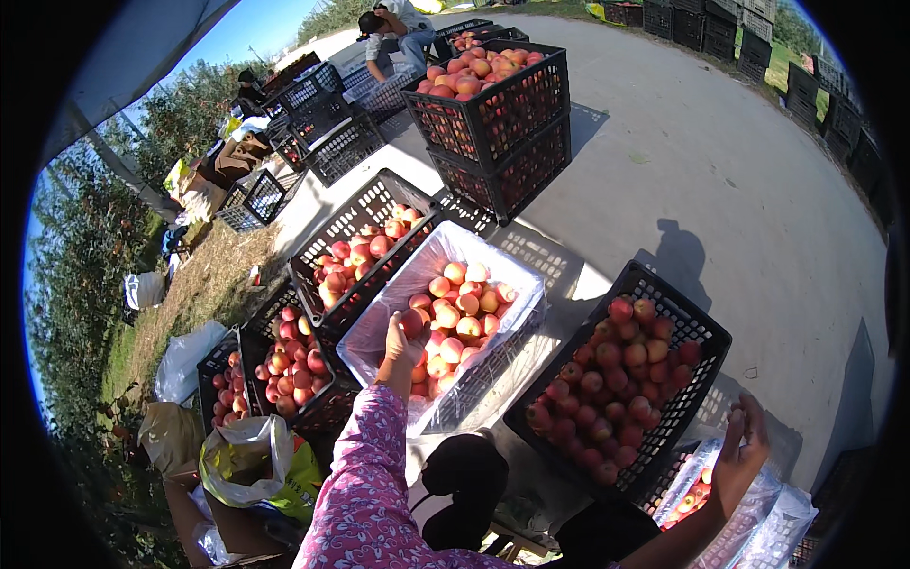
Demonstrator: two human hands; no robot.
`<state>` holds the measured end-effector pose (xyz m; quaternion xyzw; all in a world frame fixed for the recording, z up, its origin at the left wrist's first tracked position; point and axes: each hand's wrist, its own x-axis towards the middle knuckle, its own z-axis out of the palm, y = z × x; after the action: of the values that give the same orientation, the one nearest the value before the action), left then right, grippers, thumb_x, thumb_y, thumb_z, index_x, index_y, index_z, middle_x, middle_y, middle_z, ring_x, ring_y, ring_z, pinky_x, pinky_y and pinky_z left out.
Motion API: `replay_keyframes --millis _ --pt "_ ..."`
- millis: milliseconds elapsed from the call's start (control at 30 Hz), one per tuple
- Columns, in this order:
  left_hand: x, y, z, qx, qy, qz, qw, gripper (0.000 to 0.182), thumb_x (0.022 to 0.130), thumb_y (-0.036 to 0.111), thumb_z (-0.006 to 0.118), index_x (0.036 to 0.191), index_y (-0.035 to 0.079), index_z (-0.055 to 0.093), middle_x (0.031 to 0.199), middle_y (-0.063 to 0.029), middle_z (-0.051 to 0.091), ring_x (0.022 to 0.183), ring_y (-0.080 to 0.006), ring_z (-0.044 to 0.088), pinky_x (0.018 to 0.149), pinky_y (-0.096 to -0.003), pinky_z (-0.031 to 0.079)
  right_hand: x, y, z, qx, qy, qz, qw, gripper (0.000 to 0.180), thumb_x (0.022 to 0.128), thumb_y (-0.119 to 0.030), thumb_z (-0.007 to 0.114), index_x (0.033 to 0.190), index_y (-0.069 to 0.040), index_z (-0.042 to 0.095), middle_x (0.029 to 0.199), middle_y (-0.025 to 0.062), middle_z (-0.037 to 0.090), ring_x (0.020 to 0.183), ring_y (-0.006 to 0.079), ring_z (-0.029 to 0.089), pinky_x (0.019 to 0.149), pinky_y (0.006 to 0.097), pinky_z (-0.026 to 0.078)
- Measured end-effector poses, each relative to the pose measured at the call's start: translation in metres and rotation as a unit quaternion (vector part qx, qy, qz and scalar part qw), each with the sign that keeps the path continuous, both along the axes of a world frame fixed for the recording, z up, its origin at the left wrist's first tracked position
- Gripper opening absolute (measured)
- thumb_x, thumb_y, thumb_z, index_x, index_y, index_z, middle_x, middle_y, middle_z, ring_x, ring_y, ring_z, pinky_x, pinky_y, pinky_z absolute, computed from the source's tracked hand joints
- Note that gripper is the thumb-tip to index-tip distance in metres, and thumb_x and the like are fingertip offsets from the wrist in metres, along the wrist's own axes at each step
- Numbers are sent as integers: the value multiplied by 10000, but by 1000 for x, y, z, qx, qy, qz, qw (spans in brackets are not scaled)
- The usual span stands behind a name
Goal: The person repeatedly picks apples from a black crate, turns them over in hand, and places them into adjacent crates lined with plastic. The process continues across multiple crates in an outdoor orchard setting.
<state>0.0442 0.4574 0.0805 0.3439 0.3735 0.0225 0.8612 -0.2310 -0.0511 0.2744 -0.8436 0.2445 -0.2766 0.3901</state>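
My left hand grips a red apple at the near left part of a crate lined with clear plastic film. Red and yellow apples lie inside that liner. My right hand is raised at the lower right with its fingers partly bent, and I see nothing in it. Beneath and beside it is another film-lined crate with some apples. Between my hands stands a black plastic crate holding darker red apples.
Black crates of apples stand to the left. Two stacked full crates rise ahead. Plastic bags lie lower left. A person sits bent over a lined crate farther off. Crate stacks border the concrete pavement.
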Motion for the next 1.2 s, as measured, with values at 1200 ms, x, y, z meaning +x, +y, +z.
replay_keyframes --millis 1200 --pt "-186 -319 -76 461 -308 -760 338 483 834 190 653 1277 41 528 1257 -171 568 1136 -330 584 957 -398 483 -5 -27 7 195 -182 9 964 249 989 -141 562 1137 39 649 929 87 683 856 140 630 819 275 505"
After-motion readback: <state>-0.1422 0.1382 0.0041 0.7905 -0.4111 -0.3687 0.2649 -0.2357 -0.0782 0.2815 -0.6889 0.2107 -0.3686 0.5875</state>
